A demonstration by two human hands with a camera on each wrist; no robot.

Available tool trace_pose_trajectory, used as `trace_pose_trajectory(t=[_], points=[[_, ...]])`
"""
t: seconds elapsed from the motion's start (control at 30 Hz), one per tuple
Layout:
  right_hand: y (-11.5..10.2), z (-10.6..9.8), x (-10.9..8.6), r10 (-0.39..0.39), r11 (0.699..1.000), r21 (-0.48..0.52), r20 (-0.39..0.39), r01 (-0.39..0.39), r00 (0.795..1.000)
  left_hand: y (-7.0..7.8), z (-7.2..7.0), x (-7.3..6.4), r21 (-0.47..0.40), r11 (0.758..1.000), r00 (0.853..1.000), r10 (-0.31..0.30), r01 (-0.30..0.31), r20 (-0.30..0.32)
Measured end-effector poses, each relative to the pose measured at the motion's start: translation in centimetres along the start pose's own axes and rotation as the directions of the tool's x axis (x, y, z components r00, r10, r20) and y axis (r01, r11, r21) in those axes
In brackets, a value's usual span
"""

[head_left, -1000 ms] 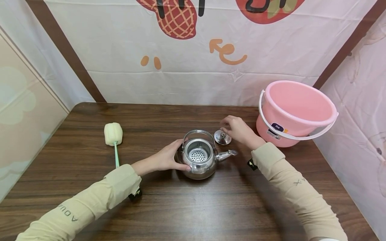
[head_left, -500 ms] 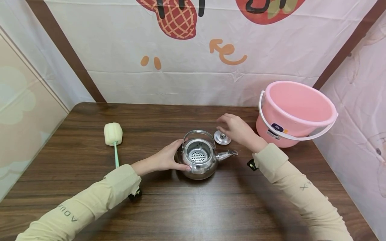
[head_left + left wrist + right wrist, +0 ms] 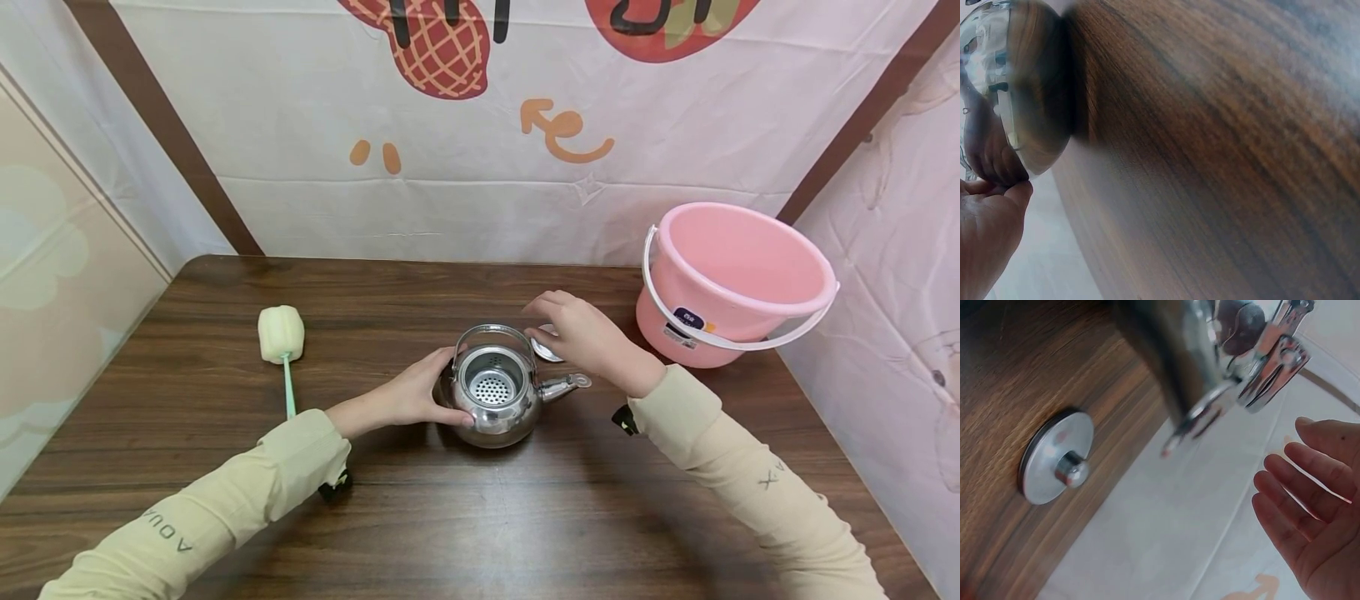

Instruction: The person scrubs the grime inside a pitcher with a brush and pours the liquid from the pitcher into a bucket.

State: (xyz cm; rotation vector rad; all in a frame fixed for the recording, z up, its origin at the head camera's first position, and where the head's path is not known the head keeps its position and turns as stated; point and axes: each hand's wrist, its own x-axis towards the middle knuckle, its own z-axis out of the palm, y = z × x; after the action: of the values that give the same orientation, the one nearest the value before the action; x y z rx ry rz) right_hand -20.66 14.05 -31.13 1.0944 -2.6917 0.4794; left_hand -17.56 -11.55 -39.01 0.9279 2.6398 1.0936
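Observation:
A small shiny steel teapot (image 3: 497,430) stands upright on the table, its top uncovered and a perforated strainer (image 3: 492,388) showing inside. Its wire handle is raised, and the spout points right. My left hand (image 3: 416,392) grips the pot's left side, thumb in front; the other fingers are largely hidden behind it. My right hand (image 3: 588,337) hovers above the round steel lid (image 3: 546,350) and partly covers it in the head view. In the right wrist view that lid (image 3: 1057,459) lies knob up on the wood, apart from the loosely extended fingers (image 3: 1288,519), which hold nothing.
A pink bucket (image 3: 675,275) with a white handle (image 3: 720,337) stands at the table's back right. On the left lies a pale yellow sponge brush (image 3: 281,333) with a green stick handle (image 3: 289,387). A printed cloth (image 3: 465,217) hangs behind the wooden table (image 3: 480,517).
My right hand has shifted left across the lid, toward the teapot, covering more of it. The left hand and teapot stay where they were.

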Motion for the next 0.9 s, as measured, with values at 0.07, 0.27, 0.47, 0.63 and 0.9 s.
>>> trace_pose_trajectory(t=[0.07, 0.27, 0.47, 0.63, 0.9], points=[[-0.3, 0.0, 0.0, -0.017, 1.0, -0.006, -0.002, 0.017, 1.0, 0.0, 0.0, 0.0, -0.002, 1.0, 1.0, -0.001, 0.001, -0.001], [-1.4, -0.2, -0.2, -0.061, 0.998, -0.016, -0.004, 0.061, 0.998, 0.0, 0.0, 0.0, -0.001, 1.0, 1.0, -0.003, 0.003, -0.004], [-2.3, 0.2, -0.4, -0.098, 0.995, -0.005, -0.003, 0.098, 0.995, 0.0, 0.0, 0.0, 0.002, 1.0, 1.0, -0.003, 0.003, -0.004], [-2.7, 0.6, -0.6, -0.148, 0.989, -0.017, -0.011, 0.147, 0.989, 0.1, 0.0, 0.1, -0.002, 1.0, 1.0, -0.001, 0.001, -0.004], [-3.1, 1.3, -0.9, -0.213, 0.977, -0.019, -0.006, 0.213, 0.977, 0.1, -0.1, 0.1, -0.005, 1.0, 1.0, 0.004, -0.004, -0.002]])
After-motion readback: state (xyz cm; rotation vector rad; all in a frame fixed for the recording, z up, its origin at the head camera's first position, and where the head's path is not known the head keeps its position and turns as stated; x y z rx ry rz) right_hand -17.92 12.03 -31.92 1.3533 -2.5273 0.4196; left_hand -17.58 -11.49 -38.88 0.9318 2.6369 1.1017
